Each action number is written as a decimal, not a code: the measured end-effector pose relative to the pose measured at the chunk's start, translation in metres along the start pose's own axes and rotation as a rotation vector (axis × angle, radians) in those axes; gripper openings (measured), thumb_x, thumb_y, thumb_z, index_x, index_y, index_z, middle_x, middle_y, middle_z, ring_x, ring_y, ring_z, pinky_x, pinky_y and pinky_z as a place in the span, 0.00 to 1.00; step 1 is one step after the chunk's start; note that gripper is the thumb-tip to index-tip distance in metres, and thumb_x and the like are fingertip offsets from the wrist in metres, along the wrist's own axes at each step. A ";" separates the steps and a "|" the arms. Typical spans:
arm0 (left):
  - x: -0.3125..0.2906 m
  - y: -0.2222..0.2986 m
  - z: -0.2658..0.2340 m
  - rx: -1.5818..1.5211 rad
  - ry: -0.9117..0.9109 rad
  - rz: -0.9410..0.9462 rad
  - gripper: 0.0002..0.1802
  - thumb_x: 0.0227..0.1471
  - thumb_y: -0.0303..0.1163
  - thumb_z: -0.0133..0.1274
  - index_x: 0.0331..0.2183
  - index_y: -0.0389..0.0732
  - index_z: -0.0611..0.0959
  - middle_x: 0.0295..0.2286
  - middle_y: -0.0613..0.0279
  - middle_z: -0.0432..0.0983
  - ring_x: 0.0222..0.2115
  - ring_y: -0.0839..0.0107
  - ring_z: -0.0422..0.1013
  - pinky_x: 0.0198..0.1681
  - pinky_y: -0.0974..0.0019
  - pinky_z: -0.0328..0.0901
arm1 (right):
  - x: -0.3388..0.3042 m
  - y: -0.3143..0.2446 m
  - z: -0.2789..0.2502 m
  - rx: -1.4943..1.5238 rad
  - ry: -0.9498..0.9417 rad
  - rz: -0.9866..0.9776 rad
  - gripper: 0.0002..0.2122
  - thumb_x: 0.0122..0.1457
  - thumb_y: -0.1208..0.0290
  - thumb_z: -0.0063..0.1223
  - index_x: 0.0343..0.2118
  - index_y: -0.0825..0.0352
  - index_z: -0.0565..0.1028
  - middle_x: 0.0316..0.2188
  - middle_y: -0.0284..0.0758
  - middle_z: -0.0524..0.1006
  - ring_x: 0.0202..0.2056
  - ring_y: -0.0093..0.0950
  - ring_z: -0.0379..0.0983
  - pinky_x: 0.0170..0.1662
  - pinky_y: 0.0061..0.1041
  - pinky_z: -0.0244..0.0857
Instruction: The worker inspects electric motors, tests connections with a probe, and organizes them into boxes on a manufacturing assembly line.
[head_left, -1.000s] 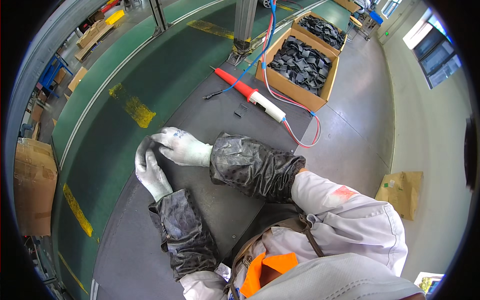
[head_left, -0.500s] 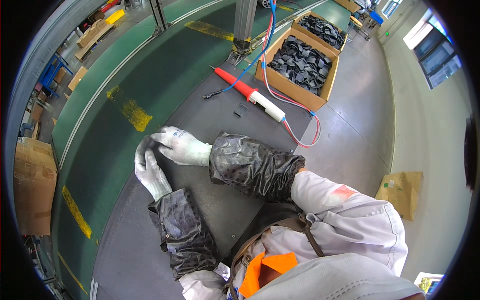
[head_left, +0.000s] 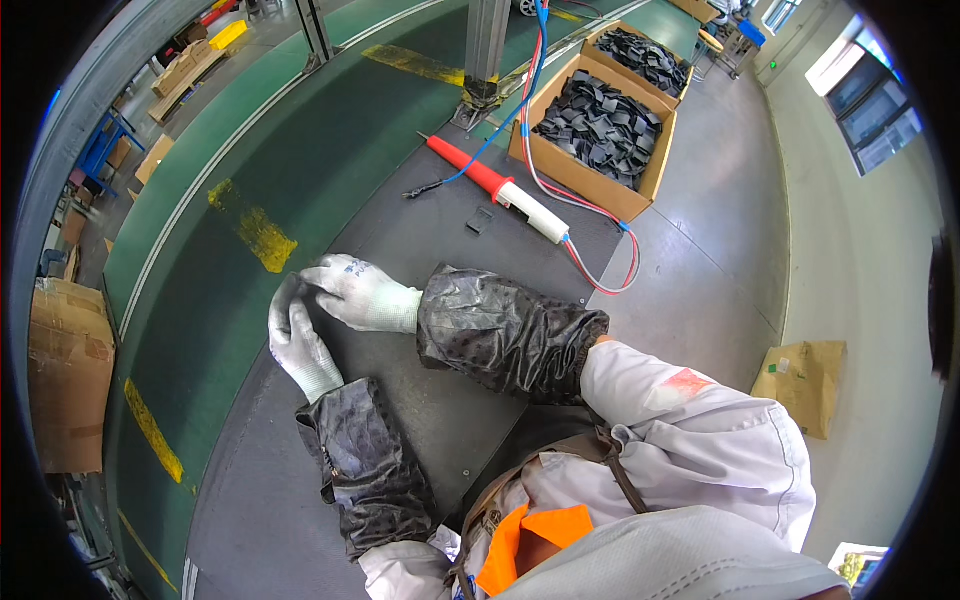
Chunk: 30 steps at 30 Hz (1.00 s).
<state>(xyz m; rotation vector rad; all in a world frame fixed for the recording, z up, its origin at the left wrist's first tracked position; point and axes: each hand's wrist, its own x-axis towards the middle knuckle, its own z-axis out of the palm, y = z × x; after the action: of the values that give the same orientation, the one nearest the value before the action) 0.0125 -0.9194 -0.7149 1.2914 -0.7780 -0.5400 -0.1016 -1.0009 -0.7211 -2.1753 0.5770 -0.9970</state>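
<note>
My left hand and my right hand meet at the fingertips above the border of the dark grey worktop and the green curved belt. Both wear white gloves with greyed fingers and black sleeve covers. The fingers of each are bent and pressed together; whatever lies between them, if anything, is hidden. Beyond my right hand lies a red and white probe-like tool with a thin pointed tip and a cable at its rear. A small flat black piece rests beside it. The end of a blue wire lies close by.
Two open cardboard boxes of black pieces stand at the far right. A metal post rises behind the worktop. The green belt with yellow patches curves along the left. Beyond it sits a large carton. A paper bag leans against the right wall.
The yellow patches on the green belt have shifted slightly left and toward me. My hands keep almost the same pose, fingertips together.
</note>
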 end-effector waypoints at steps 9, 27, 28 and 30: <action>0.000 -0.002 -0.001 -0.018 0.003 0.004 0.16 0.65 0.25 0.47 0.51 0.30 0.78 0.46 0.55 0.78 0.47 0.70 0.74 0.56 0.67 0.66 | -0.001 0.001 0.002 -0.003 0.006 -0.001 0.17 0.59 0.72 0.51 0.51 0.69 0.74 0.42 0.46 0.75 0.48 0.46 0.72 0.53 0.42 0.68; -0.002 0.000 0.001 0.015 -0.005 -0.001 0.17 0.65 0.26 0.47 0.52 0.30 0.78 0.48 0.55 0.78 0.49 0.69 0.73 0.57 0.66 0.65 | -0.001 0.002 -0.002 -0.035 -0.050 0.034 0.18 0.62 0.69 0.51 0.54 0.68 0.73 0.45 0.46 0.75 0.49 0.46 0.72 0.52 0.41 0.69; -0.002 0.002 0.001 0.020 0.000 -0.002 0.17 0.65 0.26 0.47 0.52 0.30 0.78 0.48 0.55 0.78 0.49 0.69 0.73 0.57 0.66 0.65 | -0.001 0.002 -0.001 -0.035 -0.050 0.032 0.18 0.62 0.69 0.51 0.54 0.68 0.73 0.45 0.46 0.75 0.49 0.46 0.72 0.52 0.41 0.69; -0.004 0.003 0.000 0.013 0.002 -0.002 0.17 0.65 0.26 0.47 0.52 0.30 0.78 0.48 0.55 0.78 0.49 0.69 0.73 0.57 0.66 0.65 | -0.003 0.002 0.001 -0.022 -0.039 0.021 0.18 0.62 0.69 0.51 0.54 0.68 0.73 0.45 0.46 0.75 0.49 0.46 0.72 0.52 0.41 0.69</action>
<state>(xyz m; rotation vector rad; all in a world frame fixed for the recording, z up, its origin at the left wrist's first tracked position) 0.0098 -0.9164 -0.7128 1.3049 -0.7793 -0.5357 -0.1027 -1.0001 -0.7239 -2.1991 0.5940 -0.9395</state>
